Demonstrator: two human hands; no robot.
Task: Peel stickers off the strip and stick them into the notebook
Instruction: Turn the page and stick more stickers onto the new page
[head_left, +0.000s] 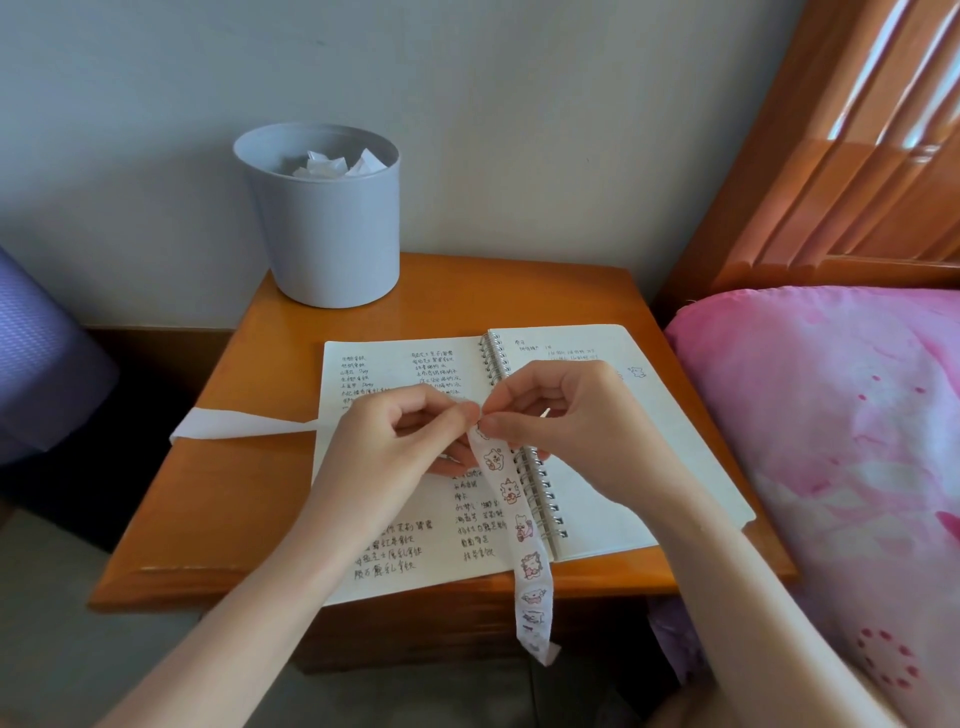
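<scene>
Both hands pinch the top of a sticker strip (511, 512).
Left hand (395, 441) and right hand (558, 421) meet above the open notebook (597, 478).

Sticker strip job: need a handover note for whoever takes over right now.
Left hand and right hand both pinch the sticker strip at its top end, above the notebook spine.
Strip hangs down past the table front edge, several stickers on it; a blank tail runs left.
Done: one sticker on the right page.
Left: peel the one at the fingertips, then the rest.
</scene>
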